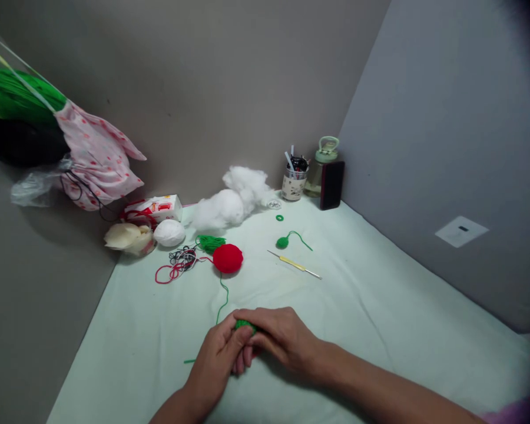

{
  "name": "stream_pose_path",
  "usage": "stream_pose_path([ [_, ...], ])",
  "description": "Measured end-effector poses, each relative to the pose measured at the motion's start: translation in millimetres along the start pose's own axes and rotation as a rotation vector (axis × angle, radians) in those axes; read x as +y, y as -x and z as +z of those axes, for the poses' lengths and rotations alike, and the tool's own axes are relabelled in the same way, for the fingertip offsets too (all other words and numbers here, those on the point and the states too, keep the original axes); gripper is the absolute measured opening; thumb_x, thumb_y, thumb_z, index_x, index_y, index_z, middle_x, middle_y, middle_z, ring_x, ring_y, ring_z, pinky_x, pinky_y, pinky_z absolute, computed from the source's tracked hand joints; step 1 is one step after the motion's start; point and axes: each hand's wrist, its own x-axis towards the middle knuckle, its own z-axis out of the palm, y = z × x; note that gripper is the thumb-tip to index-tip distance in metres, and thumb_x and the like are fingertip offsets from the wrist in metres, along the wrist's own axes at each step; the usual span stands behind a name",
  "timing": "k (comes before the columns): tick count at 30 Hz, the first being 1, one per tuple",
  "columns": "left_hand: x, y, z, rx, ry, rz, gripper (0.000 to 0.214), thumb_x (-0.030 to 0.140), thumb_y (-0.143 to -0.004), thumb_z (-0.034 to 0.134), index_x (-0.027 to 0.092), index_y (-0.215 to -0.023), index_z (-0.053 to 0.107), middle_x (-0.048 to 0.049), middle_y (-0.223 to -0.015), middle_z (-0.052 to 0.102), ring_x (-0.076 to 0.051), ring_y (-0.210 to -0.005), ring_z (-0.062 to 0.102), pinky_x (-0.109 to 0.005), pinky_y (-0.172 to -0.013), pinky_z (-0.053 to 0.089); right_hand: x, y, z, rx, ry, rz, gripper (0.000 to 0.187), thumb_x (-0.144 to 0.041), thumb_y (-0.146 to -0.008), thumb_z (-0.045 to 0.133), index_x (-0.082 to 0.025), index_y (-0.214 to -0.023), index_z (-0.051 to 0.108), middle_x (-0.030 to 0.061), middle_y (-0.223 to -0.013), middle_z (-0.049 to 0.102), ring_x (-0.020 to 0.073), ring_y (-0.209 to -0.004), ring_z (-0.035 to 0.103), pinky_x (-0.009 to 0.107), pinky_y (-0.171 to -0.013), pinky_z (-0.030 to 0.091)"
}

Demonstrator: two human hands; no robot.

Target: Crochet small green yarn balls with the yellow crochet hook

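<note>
Left hand point(218, 359) and right hand point(282, 338) pinch the green crochet piece point(244, 324) between them; its yarn point(223, 300), trailing ahead, wants slack.

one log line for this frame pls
left hand and right hand hold green piece | strand runs toward red ball | hook lies apart on cloth
</note>
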Motion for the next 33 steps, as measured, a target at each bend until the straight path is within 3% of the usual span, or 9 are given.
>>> stream_pose_path([
  [3,2.2,2.3,3.0,0.055,-0.065,0.033,0.068,0.087,-0.086,0.053,0.021,-0.073,0.056,0.0034,-0.049,0.051,-0.012,-0.047,0.043,-0.027,-0.052,0.035,4.2,2.4,4.6,0.085,0.124,-0.136,0.026,-0.030,-0.111,0.047,-0.025,-0.127,0.067,0.0011,-0.087,0.083,0.0150,-0.082,0.077,0.025,-0.081,0.057],
  [6,1.1,2.6,4.8,0.059,-0.064,0.041,0.069,0.086,-0.091,0.045,0.022,-0.067,0.053,0.0011,-0.051,0.052,-0.014,-0.049,0.047,-0.028,-0.055,0.038,10.3,5.6,7.6,0.141,0.127,-0.136,0.033,-0.034,-0.110,0.052,-0.026,-0.141,0.060,0.0007,-0.090,0.083,0.0140,-0.080,0.077,0.025,-0.081,0.058],
  [8,-1.4,1.7,5.5,0.038,-0.021,0.011,0.067,0.085,-0.090,0.047,0.021,-0.072,0.055,0.0001,-0.057,0.056,-0.014,-0.053,0.049,-0.028,-0.056,0.040,15.9,7.8,7.8,0.165,0.197,-0.136,0.045,-0.042,-0.109,0.054,-0.025,-0.151,0.053,0.0058,-0.101,0.083,0.0161,-0.084,0.077,0.027,-0.081,0.059],
  [10,-4.2,1.0,5.8,0.022,0.014,-0.008,0.064,0.085,-0.085,0.056,0.021,-0.078,0.055,0.0009,-0.062,0.057,-0.014,-0.055,0.049,-0.027,-0.055,0.040,20.7,9.6,6.6,0.147,0.315,-0.127,0.049,-0.046,-0.109,0.049,-0.023,-0.152,0.053,0.0104,-0.108,0.081,0.0191,-0.087,0.077,0.030,-0.077,0.059],
  [13,-6.2,1.5,5.2,0.034,-0.022,-0.025,0.063,0.083,-0.081,0.064,0.021,-0.077,0.055,0.0011,-0.063,0.056,-0.014,-0.057,0.047,-0.028,-0.056,0.039,22.5,10.2,3.8,0.071,0.405,-0.071,0.045,-0.046,-0.111,0.043,-0.023,-0.145,0.060,0.0095,-0.098,0.080,0.0198,-0.081,0.074,0.030,-0.070,0.056],
  [19,-2.7,1.6,4.5,0.026,-0.086,-0.060,0.061,0.078,-0.087,0.058,0.020,-0.068,0.056,-0.0005,-0.055,0.055,-0.015,-0.051,0.048,-0.030,-0.056,0.038,13.4,7.4,1.3,0.013,0.258,-0.074,0.041,-0.040,-0.111,0.048,-0.024,-0.147,0.057,0.0061,-0.101,0.082,0.0157,-0.086,0.075,0.026,-0.077,0.057],
  [25,-3.2,-2.1,2.8,-0.017,0.056,-0.024,0.065,0.083,-0.083,0.063,0.018,-0.072,0.060,-0.0040,-0.064,0.063,-0.016,-0.060,0.055,-0.029,-0.061,0.044,16.9,7.8,2.7,0.130,0.277,-0.134,0.036,-0.041,-0.111,0.049,-0.024,-0.137,0.066,0.0042,-0.090,0.082,0.0150,-0.081,0.076,0.024,-0.074,0.056],
  [29,-4.3,-1.7,0.7,-0.026,0.059,-0.012,0.070,0.084,-0.086,0.057,0.017,-0.066,0.061,-0.0030,-0.056,0.059,-0.014,-0.053,0.050,-0.028,-0.056,0.040,14.6,7.9,3.9,0.083,0.092,-0.118,0.038,-0.038,-0.109,0.053,-0.024,-0.144,0.061,0.0013,-0.087,0.083,0.0124,-0.078,0.078,0.022,-0.079,0.059],
  [33,-3.2,-3.5,2.0,-0.028,0.101,-0.025,0.070,0.087,-0.081,0.062,0.017,-0.071,0.060,-0.0017,-0.058,0.060,-0.013,-0.052,0.050,-0.027,-0.055,0.040,13.8,7.0,4.5,0.076,-0.011,-0.053,0.033,-0.035,-0.110,0.052,-0.026,-0.139,0.066,0.0006,-0.089,0.082,0.0118,-0.076,0.076,0.023,-0.081,0.058],
])
